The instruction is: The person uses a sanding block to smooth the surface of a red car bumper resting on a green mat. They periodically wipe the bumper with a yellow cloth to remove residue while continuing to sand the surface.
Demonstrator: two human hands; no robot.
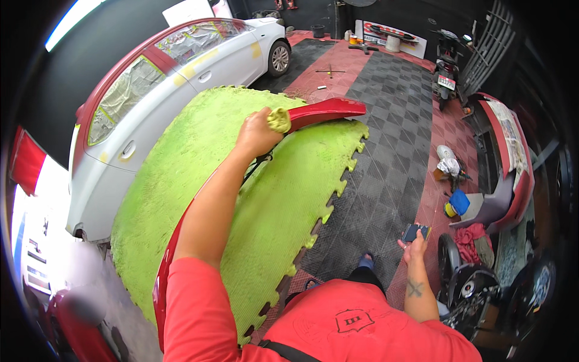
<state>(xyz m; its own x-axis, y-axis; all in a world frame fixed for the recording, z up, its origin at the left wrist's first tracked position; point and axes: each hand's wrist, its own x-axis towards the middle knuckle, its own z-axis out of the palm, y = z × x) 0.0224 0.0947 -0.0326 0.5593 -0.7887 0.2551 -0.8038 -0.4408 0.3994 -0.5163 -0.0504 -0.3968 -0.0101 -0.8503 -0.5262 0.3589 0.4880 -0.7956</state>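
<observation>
A long, curved red car body panel [329, 109] lies across a bright green foam mat [283, 160] with jigsaw edges. Bunched in the closed fingers of my left hand [258, 134] is a yellow-green cloth [279, 120], resting against the panel near its far end. My left forearm hides much of the panel's middle. A dark cable or strap shows just below that wrist. Off to the right, away from the mat, my right hand [414, 248] grips a small dark flat rectangular object [416, 232]; its kind is unclear.
A white and red car [175, 90] with masked windows stands at the left. On the right are a red bumper [509, 139], a blue-topped container [458, 203], a red rag [473, 241] and a motorcycle [446, 66]. Black and red tiles [392, 120] cover the floor.
</observation>
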